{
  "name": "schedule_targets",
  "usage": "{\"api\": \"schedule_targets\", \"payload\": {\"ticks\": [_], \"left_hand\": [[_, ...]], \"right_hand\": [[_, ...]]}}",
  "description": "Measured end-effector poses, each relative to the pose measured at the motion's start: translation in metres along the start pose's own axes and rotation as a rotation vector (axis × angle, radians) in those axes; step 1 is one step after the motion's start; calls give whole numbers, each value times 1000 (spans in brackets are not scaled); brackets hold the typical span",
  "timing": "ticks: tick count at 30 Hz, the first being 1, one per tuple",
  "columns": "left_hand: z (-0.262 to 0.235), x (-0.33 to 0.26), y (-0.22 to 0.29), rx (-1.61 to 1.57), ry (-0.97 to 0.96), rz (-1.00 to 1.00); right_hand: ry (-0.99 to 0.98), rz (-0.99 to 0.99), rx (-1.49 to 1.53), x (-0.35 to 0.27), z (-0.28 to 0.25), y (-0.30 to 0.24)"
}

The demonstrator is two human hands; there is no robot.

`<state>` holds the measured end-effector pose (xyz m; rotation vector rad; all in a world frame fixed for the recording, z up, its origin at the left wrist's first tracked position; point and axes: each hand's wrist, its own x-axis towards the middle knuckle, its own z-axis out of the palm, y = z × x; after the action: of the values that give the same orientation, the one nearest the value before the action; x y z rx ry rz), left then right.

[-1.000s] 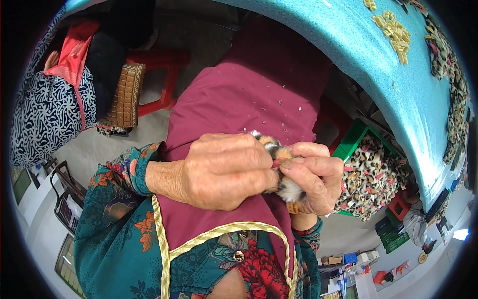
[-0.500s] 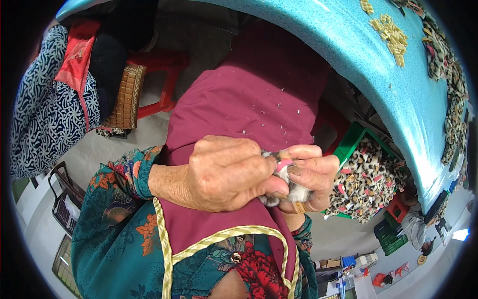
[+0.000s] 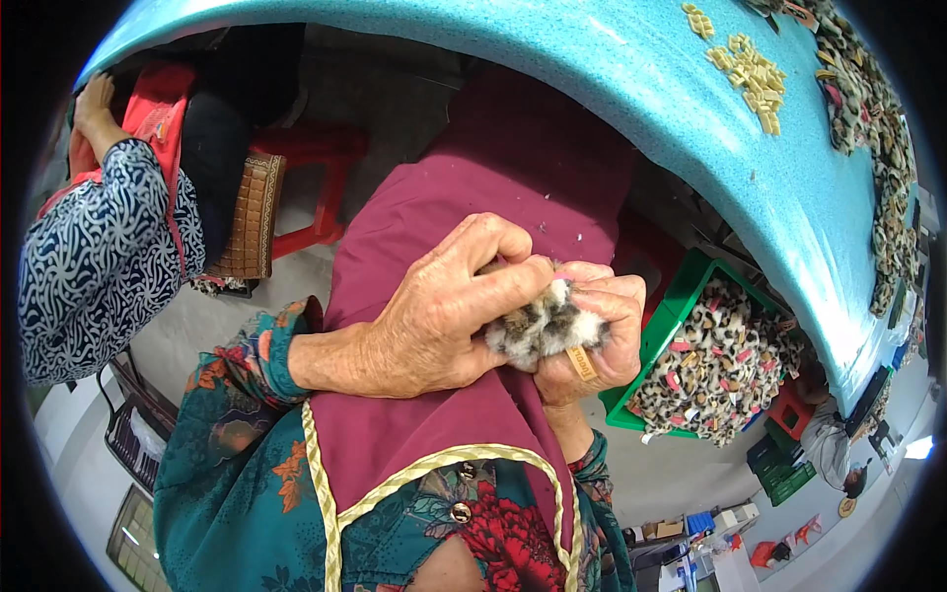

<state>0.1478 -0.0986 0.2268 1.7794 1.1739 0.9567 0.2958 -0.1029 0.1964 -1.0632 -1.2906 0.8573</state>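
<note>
Above my lap, over a maroon apron, both hands grip one small plush piece in white, brown and black fur. My left hand is closed on its left and upper side, thumb and forefinger pinching near the top. My right hand wraps round the other side, fingers curled. A tan fabric label with print sticks out beside the right fingers. A bit of pink shows at the top between my fingertips; the rest of that spot is hidden.
A blue table curves ahead, bearing small yellowish pieces and a row of spotted plush pieces. On the right stands a green crate filled with similar plush pieces. A co-worker's patterned sleeve and a red stool are at left.
My left hand has risen and turned, and more of the plush piece's fur now shows between my hands. The pink part is mostly covered. At left, the co-worker's hand has come into view.
</note>
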Motion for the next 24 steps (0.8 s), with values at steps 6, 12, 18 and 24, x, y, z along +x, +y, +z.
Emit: {"api": "schedule_targets", "payload": {"ticks": [6,12,18,24], "left_hand": [[1,1,-11,-281,132,-34],[-5,-2,-11,-465,177,14],[-20,-11,-7,-160,239,344],[-27,-29,-15,-26,193,376]], "right_hand": [[-103,-88,-31,6,3,-2],[-202,-190,-21,12,5,-12],[-254,-178,137,15,5,-28],[-435,-223,69,21,4,-42]]}}
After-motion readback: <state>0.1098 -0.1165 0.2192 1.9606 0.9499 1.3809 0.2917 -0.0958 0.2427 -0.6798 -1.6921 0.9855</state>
